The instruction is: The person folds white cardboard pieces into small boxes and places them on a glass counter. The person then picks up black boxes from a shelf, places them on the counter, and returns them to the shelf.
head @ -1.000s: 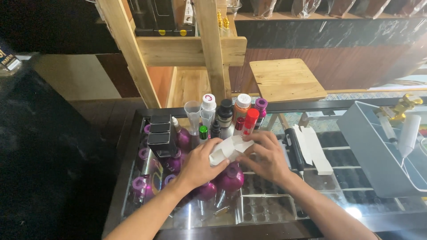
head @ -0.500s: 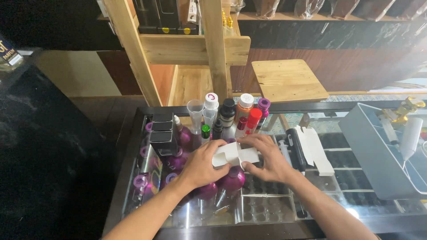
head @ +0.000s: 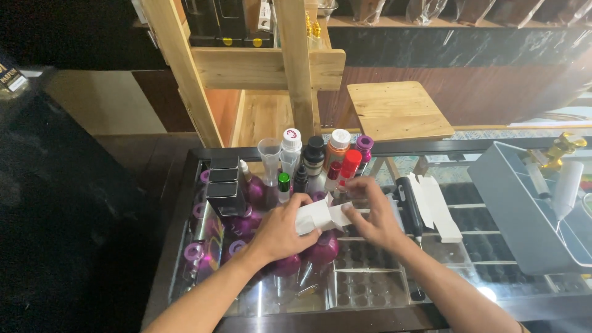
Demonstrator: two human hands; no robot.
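Observation:
Both my hands hold a small white cardboard box [head: 320, 217] above a glass counter top [head: 468, 246]. My left hand [head: 280, 229] grips its left end from below and behind. My right hand [head: 373, 216] pinches the right end, where a flap sticks out. Just beyond the hands stands a cluster of small bottles [head: 314, 163] with white, black, red, green and purple caps, plus a clear measuring cup [head: 269, 159].
Dark boxes [head: 224, 184] are stacked at the left. Purple round bottles [head: 246, 225] lie under the glass. A black tool [head: 410, 206] and flat white cartons [head: 435, 206] rest to the right, then a grey tray [head: 524, 209] with squeeze bottles. A wooden stool [head: 398, 111] and wooden frame [head: 296, 68] stand behind.
The hands kept working the white box over the same spot; my right hand shifted along its right end and the box now lies more level between both hands.

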